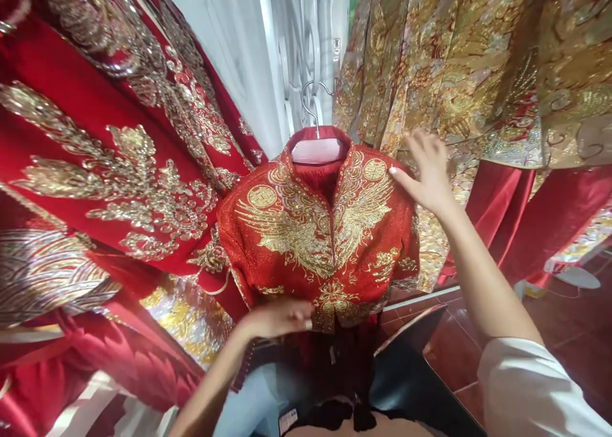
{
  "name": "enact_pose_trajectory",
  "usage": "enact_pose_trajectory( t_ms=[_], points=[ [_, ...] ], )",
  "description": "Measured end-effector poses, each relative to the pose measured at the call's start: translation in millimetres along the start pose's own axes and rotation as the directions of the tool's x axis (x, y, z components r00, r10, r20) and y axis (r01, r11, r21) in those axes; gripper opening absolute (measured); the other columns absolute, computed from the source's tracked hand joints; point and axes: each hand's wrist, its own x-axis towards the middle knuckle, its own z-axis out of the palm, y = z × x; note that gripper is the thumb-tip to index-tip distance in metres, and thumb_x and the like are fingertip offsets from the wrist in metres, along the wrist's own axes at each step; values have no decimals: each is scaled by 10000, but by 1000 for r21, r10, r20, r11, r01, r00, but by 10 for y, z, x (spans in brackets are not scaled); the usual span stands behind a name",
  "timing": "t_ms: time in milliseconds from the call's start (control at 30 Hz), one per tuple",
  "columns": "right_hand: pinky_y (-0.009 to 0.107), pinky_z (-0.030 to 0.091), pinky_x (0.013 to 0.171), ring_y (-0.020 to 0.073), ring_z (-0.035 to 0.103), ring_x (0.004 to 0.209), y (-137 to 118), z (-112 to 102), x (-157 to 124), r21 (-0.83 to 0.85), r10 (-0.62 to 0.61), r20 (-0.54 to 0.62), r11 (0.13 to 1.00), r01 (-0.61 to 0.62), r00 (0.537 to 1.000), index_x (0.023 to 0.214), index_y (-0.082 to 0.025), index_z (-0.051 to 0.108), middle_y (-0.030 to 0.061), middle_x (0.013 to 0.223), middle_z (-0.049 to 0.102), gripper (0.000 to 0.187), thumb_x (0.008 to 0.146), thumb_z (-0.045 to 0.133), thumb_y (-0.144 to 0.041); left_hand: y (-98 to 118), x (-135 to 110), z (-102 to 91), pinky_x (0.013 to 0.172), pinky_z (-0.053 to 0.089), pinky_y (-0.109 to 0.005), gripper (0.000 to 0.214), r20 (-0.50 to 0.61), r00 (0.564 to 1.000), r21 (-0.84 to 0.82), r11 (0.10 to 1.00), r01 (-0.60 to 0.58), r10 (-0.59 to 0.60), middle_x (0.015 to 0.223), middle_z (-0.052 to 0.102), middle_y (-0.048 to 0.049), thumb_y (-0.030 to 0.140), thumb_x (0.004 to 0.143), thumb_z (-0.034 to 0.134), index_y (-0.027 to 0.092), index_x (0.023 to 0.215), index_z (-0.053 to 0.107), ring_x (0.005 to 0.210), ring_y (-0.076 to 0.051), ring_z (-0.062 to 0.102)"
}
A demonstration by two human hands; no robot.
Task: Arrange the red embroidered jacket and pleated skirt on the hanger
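A red jacket point(320, 233) with gold phoenix embroidery and a mandarin collar hangs on a pink hanger point(318, 149), whose metal hook point(310, 102) is caught on a white window grille point(299, 55). The jacket faces the camera, in the gap between two rows of hanging garments.

The right hand point(425, 172) is raised at the jacket's shoulder on that side. The forearm slopes up from a white sleeve point(530, 386) in the lower right corner of the view, the wrist bent slightly back. The fingers are loosely spread and lie on or just behind the shoulder seam, the thumb pointing toward the collar; I cannot tell whether they clutch the cloth or only rest on it.

The left hand point(277, 317) comes up from the bottom edge of the view, forearm bare, and sits at the jacket's lower hem just left of the front opening. Its fingers are pressed together and curled around the hem's edge, pinching it.

To the left hangs a red robe point(95, 169) with gold and silver embroidery; to the right, gold-brocade robes point(478, 74) over red skirts. Below is a red tiled floor point(574, 322).
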Motion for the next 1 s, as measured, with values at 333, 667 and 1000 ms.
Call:
enact_pose_trajectory(
  t_ms=[333,667,1000],
  points=[
    [311,477,608,149,577,605,371,340,-70,567,346,436,612,-552,831,674,-151,640,39,619,639,520,711,620,-669,1574,1317,-352,1049,245,-558,621,339,806,517,620,-591,485,1231,521,-67,561,826,433,120,1260,484,1204,-288,453],
    [227,420,612,103,533,615,-100,40,318,397,10,520,882,-252,854,638,-137,626,-8,629,603,532,709,615,-664,1449,1876,-427,906,419,-493,594,574,811,406,822,-399,109,831,597,-35,591,821,474,21,935,592,858,-180,599],
    [392,489,730,215,612,767,-366,-65,-26,-64,-9,169,998,20,986,910,-166,676,99,846,686,421,889,445,-518,1309,1636,-469,888,493,-414,590,447,863,468,760,-451,236,1014,685,-109,628,783,505,127,1065,640,922,-264,631]
  ],
)
